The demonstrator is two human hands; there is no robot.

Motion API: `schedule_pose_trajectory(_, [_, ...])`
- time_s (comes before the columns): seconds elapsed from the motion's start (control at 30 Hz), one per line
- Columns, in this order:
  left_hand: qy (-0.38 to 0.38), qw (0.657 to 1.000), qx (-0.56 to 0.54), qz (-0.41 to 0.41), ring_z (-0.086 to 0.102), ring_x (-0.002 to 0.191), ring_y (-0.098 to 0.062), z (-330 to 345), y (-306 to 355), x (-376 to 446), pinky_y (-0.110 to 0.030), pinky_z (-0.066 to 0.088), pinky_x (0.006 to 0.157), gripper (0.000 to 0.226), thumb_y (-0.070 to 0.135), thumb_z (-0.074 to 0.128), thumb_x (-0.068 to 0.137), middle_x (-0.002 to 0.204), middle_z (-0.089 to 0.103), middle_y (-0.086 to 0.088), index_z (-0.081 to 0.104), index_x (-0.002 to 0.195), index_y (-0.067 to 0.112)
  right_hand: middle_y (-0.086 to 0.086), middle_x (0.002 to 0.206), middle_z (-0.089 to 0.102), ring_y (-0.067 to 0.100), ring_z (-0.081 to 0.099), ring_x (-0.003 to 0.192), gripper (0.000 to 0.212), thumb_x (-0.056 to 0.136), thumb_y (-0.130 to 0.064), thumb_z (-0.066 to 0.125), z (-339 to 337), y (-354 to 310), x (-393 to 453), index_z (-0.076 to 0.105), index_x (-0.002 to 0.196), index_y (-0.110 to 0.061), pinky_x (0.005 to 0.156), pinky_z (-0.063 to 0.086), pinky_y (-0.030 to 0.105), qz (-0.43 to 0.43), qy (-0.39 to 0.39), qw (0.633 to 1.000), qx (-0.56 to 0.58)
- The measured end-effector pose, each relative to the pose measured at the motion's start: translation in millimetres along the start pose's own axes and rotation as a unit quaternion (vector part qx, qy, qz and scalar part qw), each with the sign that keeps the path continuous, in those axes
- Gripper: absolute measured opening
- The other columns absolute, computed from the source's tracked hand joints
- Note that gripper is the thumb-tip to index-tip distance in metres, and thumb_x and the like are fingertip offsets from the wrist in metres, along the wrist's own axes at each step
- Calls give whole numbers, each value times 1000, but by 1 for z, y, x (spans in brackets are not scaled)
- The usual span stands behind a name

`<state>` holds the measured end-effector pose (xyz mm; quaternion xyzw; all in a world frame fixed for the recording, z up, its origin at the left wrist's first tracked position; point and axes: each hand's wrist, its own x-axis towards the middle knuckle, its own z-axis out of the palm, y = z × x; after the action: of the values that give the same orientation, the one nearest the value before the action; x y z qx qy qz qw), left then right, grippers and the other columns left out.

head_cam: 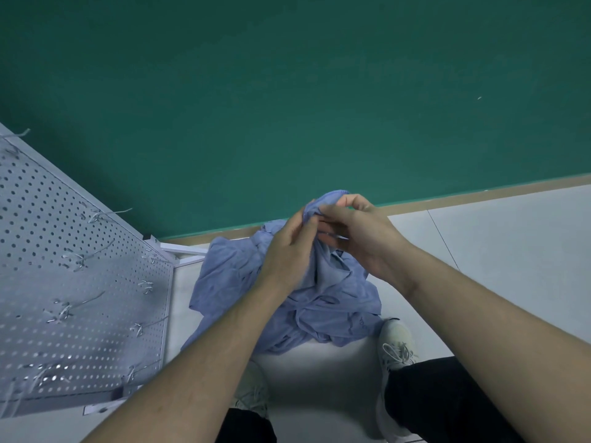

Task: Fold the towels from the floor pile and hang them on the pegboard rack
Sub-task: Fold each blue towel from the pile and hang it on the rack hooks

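Note:
A pile of light blue towels [335, 305] lies crumpled on the pale floor by the wall. One blue towel [326, 201] is lifted out of the pile, bunched at its top. My left hand [287, 244] pinches its edge from the left. My right hand [358, 231] grips the same bunched edge from the right, and the two hands nearly touch. The white pegboard rack [64, 251] stands at the left, with several thin wire hooks [80, 257] sticking out. No towel hangs on the part I see.
A green wall [287, 107] with a tan baseboard [479, 195] runs behind the pile. The rack's white foot bars [182, 249] reach toward the towels. My white sneakers [396, 346] and dark trouser legs stand just in front of the pile.

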<state>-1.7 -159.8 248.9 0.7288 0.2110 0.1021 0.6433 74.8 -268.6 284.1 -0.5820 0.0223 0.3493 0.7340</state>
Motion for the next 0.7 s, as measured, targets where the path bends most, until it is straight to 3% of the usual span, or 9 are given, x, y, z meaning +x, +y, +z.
schedule_pose_trajectory(0.07, [-7, 1000, 3, 2, 68, 89, 0, -1, -1, 3, -16, 51, 79, 19, 12, 60, 97, 91, 74, 16, 66, 107, 27, 7, 87, 73, 16, 69, 77, 10, 98, -12, 62, 0, -1, -1, 54, 97, -18, 67, 57, 25, 8, -24, 999, -20])
schedule_pose_trajectory(0.17, [19, 1000, 6, -15, 71, 99, -13, -7, -7, 9, -33, 55, 90, 14, 32, 58, 98, 98, 76, 8, 70, 104, 30, 7, 91, 69, 17, 66, 80, 12, 100, -12, 58, 0, -1, -2, 61, 110, -16, 77, 53, 32, 23, -83, 991, -101])
schedule_pose_trajectory(0.23, [3, 999, 33, -15, 69, 99, -8, -12, -8, 9, -35, 52, 93, 19, 36, 53, 100, 97, 76, 13, 72, 101, 34, 9, 88, 68, 20, 62, 81, 14, 97, -13, 62, -1, 1, -2, 62, 111, -15, 75, 49, 37, -2, -89, 981, -171])
schedule_pose_trajectory(0.33, [-10, 997, 80, 15, 63, 89, 4, -17, -8, 6, -25, 49, 90, 28, 26, 47, 106, 88, 71, 25, 68, 96, 40, 4, 74, 65, 17, 52, 67, 13, 90, -16, 72, -11, 3, 5, 61, 95, -21, 67, 42, 32, -97, -46, 942, -318])
schedule_pose_trajectory(0.43, [6, 997, 76, 35, 61, 87, -3, -21, -6, 7, -32, 48, 89, 24, 33, 45, 105, 87, 69, 17, 67, 93, 34, -6, 62, 49, 6, 39, 52, 21, 84, -27, 78, -24, 1, 15, 58, 78, -24, 54, 33, 21, -136, -23, 884, -446])
schedule_pose_trajectory(0.47, [11, 997, 71, 40, 59, 85, -5, -23, -4, 8, -34, 49, 88, 24, 33, 45, 104, 86, 67, 12, 65, 92, 31, -4, 66, 49, 7, 41, 56, 22, 84, -32, 79, -29, 0, 18, 61, 76, -21, 55, 34, 22, -129, -25, 874, -468])
schedule_pose_trajectory(0.53, [20, 997, 52, 47, 57, 83, -7, -28, 0, 10, -33, 49, 85, 25, 31, 44, 105, 86, 64, 7, 63, 90, 24, 1, 90, 55, 14, 50, 84, 27, 84, -44, 76, -41, -1, 26, 71, 82, -17, 76, 42, 26, -117, -33, 820, -559])
schedule_pose_trajectory(0.6, [38, 997, 48, 49, 55, 81, -4, -33, 4, 11, -25, 47, 82, 25, 26, 45, 107, 86, 62, 6, 62, 90, 21, -2, 110, 52, 21, 47, 108, 27, 84, -50, 74, -52, 1, 32, 73, 88, -23, 96, 35, 28, -116, -59, 766, -629])
schedule_pose_trajectory(0.7, [64, 991, 98, 59, 48, 71, 4, -42, 6, 12, -9, 40, 70, 26, 24, 42, 107, 82, 56, 7, 60, 91, 12, -5, 118, 56, 13, 52, 109, 21, 89, -43, 72, -57, -8, 26, 72, 94, -23, 90, 32, 8, -157, -87, 773, -609])
